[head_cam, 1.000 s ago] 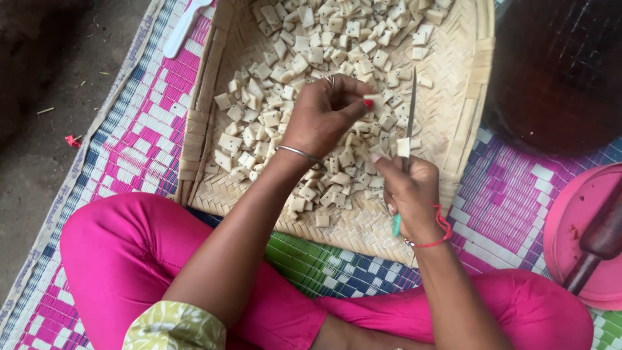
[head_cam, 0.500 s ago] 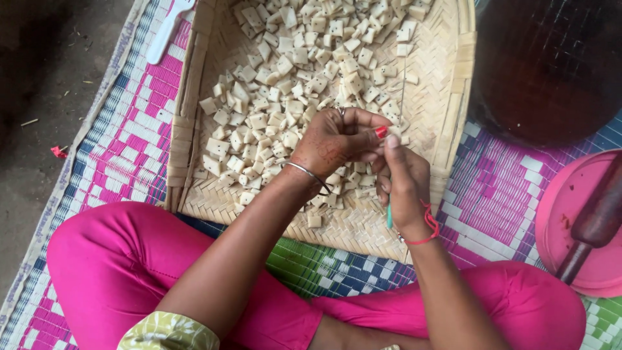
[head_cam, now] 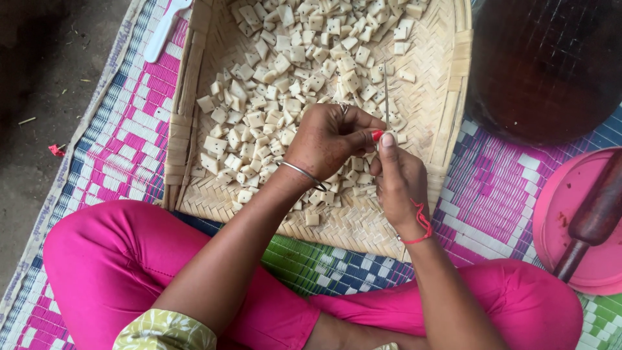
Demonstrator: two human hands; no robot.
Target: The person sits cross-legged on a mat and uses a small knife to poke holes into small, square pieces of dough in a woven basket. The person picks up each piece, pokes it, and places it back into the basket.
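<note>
A woven bamboo tray point(head_cam: 447, 110) holds several small cream square pieces point(head_cam: 278, 84) with dark dots. My right hand point(head_cam: 403, 185) is shut on a thin metal needle point(head_cam: 386, 91) that points up over the tray's right side. My left hand point(head_cam: 329, 139) reaches in from the left, its thumb and forefinger pinched together against the needle just above my right thumb. The piece it pinches is hidden between the fingertips. Both hands hover over the near right part of the tray.
A dark brown round pot point(head_cam: 551, 65) stands at the top right. A pink dish point(head_cam: 564, 214) with a dark wooden pestle point(head_cam: 593, 223) lies at the right edge. A white plastic spoon point(head_cam: 163, 27) rests on the colourful woven mat point(head_cam: 116, 149). My pink-clad crossed legs point(head_cam: 116, 259) fill the foreground.
My left hand, holding a small piece apart from the needle before, has come down to it and now pinches against it. The right hand has turned the needle more upright.
</note>
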